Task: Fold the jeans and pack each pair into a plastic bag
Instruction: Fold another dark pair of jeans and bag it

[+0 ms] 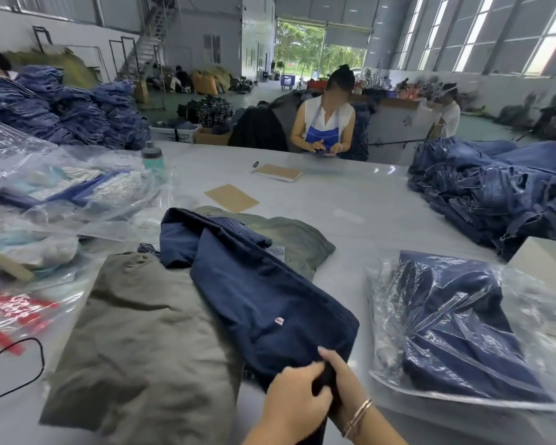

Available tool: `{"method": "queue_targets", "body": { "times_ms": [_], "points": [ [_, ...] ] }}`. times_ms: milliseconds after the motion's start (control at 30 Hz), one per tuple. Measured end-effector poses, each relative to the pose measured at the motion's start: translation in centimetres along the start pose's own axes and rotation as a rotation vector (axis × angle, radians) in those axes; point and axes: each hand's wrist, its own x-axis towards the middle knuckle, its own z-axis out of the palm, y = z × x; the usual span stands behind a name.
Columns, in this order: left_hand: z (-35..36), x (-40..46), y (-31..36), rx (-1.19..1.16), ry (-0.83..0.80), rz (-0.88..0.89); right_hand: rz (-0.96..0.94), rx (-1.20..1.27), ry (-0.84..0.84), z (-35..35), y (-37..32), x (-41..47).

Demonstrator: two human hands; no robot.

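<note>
A high warehouse hall with tall windows and an open doorway stretches far beyond the fingers. The grey table (350, 200) fills the foreground; a seated person (326, 123) is at its far edge. Away right of the fingers lies a denim pile (495, 191). Left of them lie olive trousers (142, 332); just right, a bagged pair (456, 332). The navy jeans (254, 284) run away from both hands: left hand (294, 396) and right hand (337, 370) have fingers curled, pinching their near edge.
</note>
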Motion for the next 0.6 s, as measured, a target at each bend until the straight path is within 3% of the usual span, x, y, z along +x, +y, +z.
{"method": "queue_targets", "body": {
  "times_ms": [100,167,233,300,433,500,600],
  "points": [
    [1.3,-0.4,-1.0,-0.175,-0.123,-0.043,-0.026,-0.131,0.240,-3.3,1.2,0.7],
    [1.5,-0.5,-1.7,-0.424,-0.160,-0.094,-0.057,-0.209,0.374,-4.8,1.3,0.9],
    [1.4,-0.4,-2.7,-0.638,-0.073,-0.179,-0.069,-0.229,0.462,-6.1,1.1,0.8],
    [0.9,-0.2,-4.1,-0.726,0.118,-0.305,-0.092,-0.230,0.498,-7.3,0.7,0.5],
    [-0.5,1.3,-6.8,-0.734,0.469,-0.456,-0.133,-0.016,0.380,-8.8,-0.5,-0.8],
    [-1.0,1.9,-7.1,-0.831,0.464,-0.523,-0.115,0.096,0.274,-9.0,-1.4,-1.8],
    [-1.6,2.9,-5.7,-1.115,0.313,-0.557,-0.139,0.144,0.197,-8.8,-1.9,-3.2]
  ]
}}
